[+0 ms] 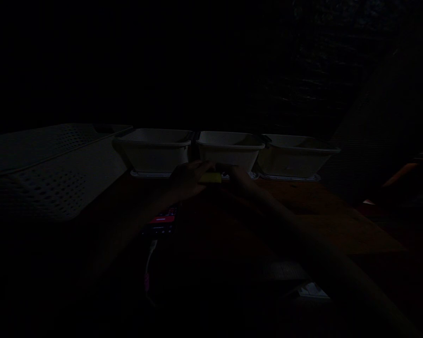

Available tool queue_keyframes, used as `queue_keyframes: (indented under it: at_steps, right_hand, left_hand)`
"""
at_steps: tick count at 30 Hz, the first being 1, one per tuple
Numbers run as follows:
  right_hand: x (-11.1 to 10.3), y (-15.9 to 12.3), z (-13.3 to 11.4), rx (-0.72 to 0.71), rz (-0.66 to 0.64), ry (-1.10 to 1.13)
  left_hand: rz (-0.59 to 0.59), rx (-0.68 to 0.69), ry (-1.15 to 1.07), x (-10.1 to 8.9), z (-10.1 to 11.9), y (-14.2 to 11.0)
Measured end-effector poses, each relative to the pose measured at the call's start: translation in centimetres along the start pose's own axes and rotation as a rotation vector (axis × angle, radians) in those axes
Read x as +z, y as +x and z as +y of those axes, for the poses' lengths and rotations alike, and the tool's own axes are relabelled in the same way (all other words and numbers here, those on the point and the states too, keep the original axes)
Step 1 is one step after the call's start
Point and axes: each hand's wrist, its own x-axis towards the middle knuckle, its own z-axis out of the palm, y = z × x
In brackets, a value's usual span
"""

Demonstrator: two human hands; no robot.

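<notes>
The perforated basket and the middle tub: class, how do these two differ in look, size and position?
The perforated basket has many small holes in its side; the middle tub shows a plain front wall.
The basket appears larger than the tub.
The basket runs off the picture's left edge, while the tub sits near the centre.
Both look pale in the dim light.

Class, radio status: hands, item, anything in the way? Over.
Left hand, right hand at yellow item; grips unclear in darkness. Item in front of middle bin. Lit phone lower in view, clear of item.
</notes>
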Motion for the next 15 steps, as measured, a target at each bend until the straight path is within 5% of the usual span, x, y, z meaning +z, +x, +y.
queue_keyframes:
  at_steps: [15]
  right_hand:
    - [-0.82,-0.19,0.34,-0.091,0.131,0.076]
  left_hand:
    - [0.033,-0.141,0.041,-0.16,-0.19,0.14]
